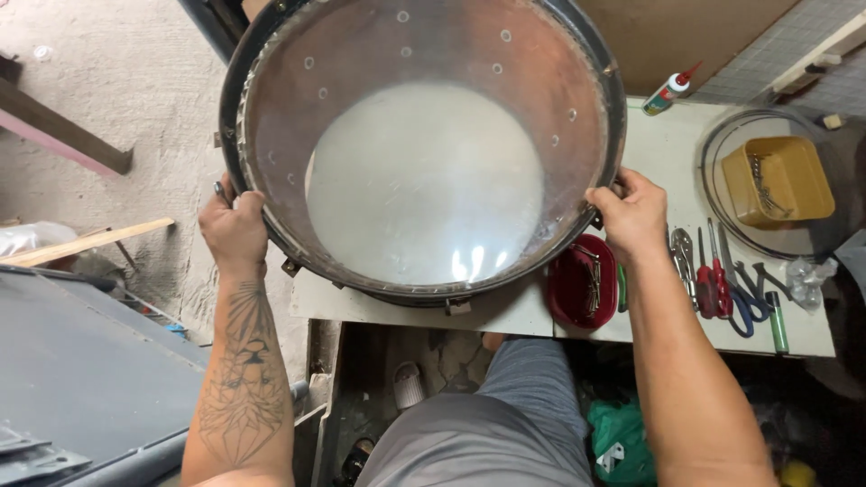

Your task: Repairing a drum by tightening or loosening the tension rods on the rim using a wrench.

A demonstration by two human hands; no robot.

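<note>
I hold a large round drum [424, 144] up over the white workbench [667, 144], looking into its open shell at the pale drumhead at the bottom. Its inner wall is reddish brown with small holes, and a black hoop runs around the rim. My left hand [233, 225] grips the rim on the left side. On the right side my right hand [631, 215] grips the rim. The drum's near edge rests at the bench's front edge.
A red tray [583, 281] with metal rods sits by my right wrist. Pliers, scissors [740, 298] and a green marker lie right of it. A yellow bin [778, 180] with parts sits inside a metal hoop. A glue bottle [669, 92] lies at the back. Wooden planks lie on the floor, left.
</note>
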